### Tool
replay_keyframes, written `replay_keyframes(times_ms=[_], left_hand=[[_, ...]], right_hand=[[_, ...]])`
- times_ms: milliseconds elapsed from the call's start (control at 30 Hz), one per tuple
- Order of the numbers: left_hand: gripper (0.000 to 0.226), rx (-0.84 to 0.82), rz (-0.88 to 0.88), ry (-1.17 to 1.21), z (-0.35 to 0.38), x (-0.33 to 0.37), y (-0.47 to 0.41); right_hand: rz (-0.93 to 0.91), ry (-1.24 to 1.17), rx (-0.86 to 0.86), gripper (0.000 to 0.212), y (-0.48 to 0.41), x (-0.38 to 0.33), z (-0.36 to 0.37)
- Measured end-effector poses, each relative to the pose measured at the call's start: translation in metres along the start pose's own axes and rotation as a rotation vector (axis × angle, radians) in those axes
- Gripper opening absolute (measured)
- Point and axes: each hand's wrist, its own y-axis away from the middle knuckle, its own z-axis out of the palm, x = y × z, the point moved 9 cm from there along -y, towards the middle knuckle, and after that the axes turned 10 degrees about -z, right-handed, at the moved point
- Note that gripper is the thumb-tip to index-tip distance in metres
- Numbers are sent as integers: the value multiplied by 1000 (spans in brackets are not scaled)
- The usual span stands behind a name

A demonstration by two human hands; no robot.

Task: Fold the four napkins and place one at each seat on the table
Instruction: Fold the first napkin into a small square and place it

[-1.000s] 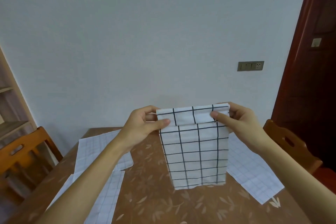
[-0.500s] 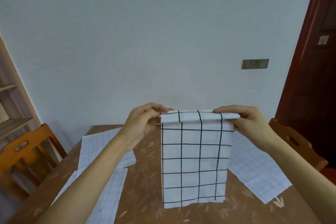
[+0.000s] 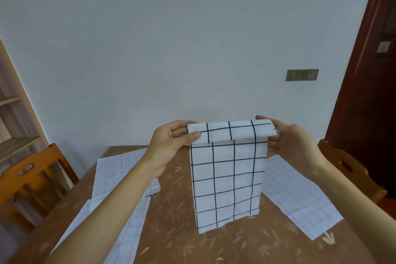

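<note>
I hold a white napkin with a bold black grid (image 3: 229,178) up in the air over the brown table (image 3: 177,210). Its top edge is folded over toward me, and the rest hangs down. My left hand (image 3: 171,141) pinches the top left corner and my right hand (image 3: 293,146) pinches the top right corner. Two faint-grid napkins lie flat on the left: one further back (image 3: 120,169), one nearer (image 3: 128,236), partly under my left forearm. A third faint-grid napkin (image 3: 300,201) lies flat on the right.
A wooden chair (image 3: 32,178) stands at the table's left side and another chair (image 3: 351,167) at its right. A grey wall with a switch panel (image 3: 301,75) is behind the table. A dark red door frame (image 3: 368,70) is on the right, shelves on the left.
The held napkin has risen slightly and swung away from me. Its top edge now hangs over as a wider flap, and my right fingers have shifted behind the corner.
</note>
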Motion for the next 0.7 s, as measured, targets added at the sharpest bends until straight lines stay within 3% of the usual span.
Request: replay_keyframes(times_ms=[67,167,333,467,600,700], left_hand=[[27,3,12,12,-1,0,-1],[17,-17,16,16,3,-2,-2],[5,-27,68,-190,10,-10,3],[25,-121,33,-266,19,-30,6],[33,-149,1,-216,24,-50,9],[35,-138,-70,-108,21,-71,12]], right_hand=[[48,12,-92,51,5,7,9],[-13,209,-89,28,11,7,13],[-58,260,-11,19,12,4,12],[-60,273,70,18,19,10,1],[-59,371,34,14,32,17,2],[-59,430,-26,35,42,27,2]])
